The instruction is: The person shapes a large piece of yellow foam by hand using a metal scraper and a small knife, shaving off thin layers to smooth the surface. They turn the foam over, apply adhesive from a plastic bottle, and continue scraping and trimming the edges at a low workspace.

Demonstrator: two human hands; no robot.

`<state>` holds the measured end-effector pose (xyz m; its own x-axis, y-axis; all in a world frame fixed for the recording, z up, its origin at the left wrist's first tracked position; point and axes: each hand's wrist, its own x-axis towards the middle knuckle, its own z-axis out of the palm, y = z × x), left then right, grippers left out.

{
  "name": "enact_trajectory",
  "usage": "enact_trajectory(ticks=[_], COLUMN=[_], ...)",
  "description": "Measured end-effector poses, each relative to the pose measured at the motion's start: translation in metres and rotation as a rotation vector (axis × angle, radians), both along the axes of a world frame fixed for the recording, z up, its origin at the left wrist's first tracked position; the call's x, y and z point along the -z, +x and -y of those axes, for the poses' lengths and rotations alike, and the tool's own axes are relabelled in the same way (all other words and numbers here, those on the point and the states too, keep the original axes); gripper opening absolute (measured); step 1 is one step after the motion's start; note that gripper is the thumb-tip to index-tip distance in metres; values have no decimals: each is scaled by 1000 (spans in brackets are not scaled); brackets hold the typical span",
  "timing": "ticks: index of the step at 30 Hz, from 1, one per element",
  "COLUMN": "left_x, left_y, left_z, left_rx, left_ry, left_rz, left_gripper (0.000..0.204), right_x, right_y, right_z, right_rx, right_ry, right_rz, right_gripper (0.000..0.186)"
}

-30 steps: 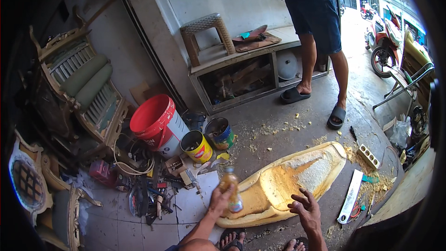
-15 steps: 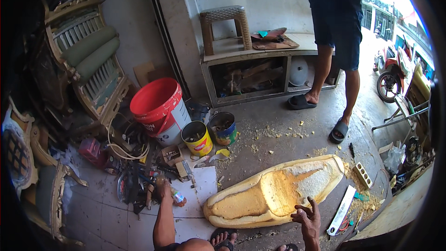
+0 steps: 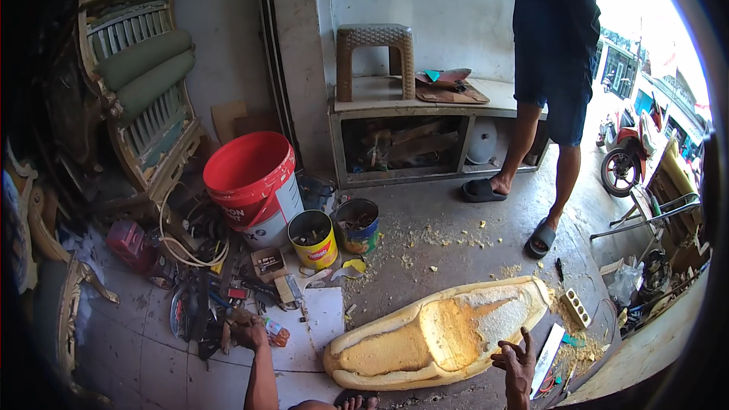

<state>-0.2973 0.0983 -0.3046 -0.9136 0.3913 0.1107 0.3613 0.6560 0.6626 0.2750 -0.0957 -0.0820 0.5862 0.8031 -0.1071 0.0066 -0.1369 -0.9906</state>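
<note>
My left hand (image 3: pixel 250 332) is down among a heap of hand tools (image 3: pixel 199 311) on the tiles. Its fingers curl by a wooden-looking handle, and what they hold is hard to make out. A small clear bottle (image 3: pixel 275 331) with orange-brown contents lies beside that hand. A long yellow foam motorcycle seat (image 3: pixel 380 349) rests on the floor in front of me, its top carved hollow, with a greyish-white patch toward the right end. At its right near edge, my right hand (image 3: pixel 518 368) hovers with bent fingers apart and nothing in it.
Left of centre stand a red-and-white bucket (image 3: pixel 250 182), a yellow can (image 3: pixel 313 241) and a blue can (image 3: pixel 357 226). Foam crumbs litter the floor. Right lie a power strip (image 3: pixel 577 308) and a white strip (image 3: pixel 548 357). Another person (image 3: pixel 558 53) stands by a low cabinet (image 3: pixel 402 110).
The view has shifted, so the scene sits slightly lower. My left hand has moved closer in among the tools, left of the bottle. My right hand stays apart-fingered near the seat.
</note>
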Motion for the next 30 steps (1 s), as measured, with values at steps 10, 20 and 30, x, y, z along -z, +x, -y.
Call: enact_trajectory(ticks=[10, 20, 30], left_x=[-72, -42, -36], left_y=[151, 227, 224], left_z=[16, 32, 32], left_rx=[695, 1054, 1067], left_ry=[335, 85, 37], left_rz=[-360, -328, -268], left_gripper=[57, 35, 27], right_x=[39, 22, 26], right_y=[-12, -16, -16], right_z=[-9, 5, 5], right_rx=[-215, -113, -95], right_ry=[74, 39, 69], right_rz=[-161, -237, -295], right_gripper=[67, 78, 75])
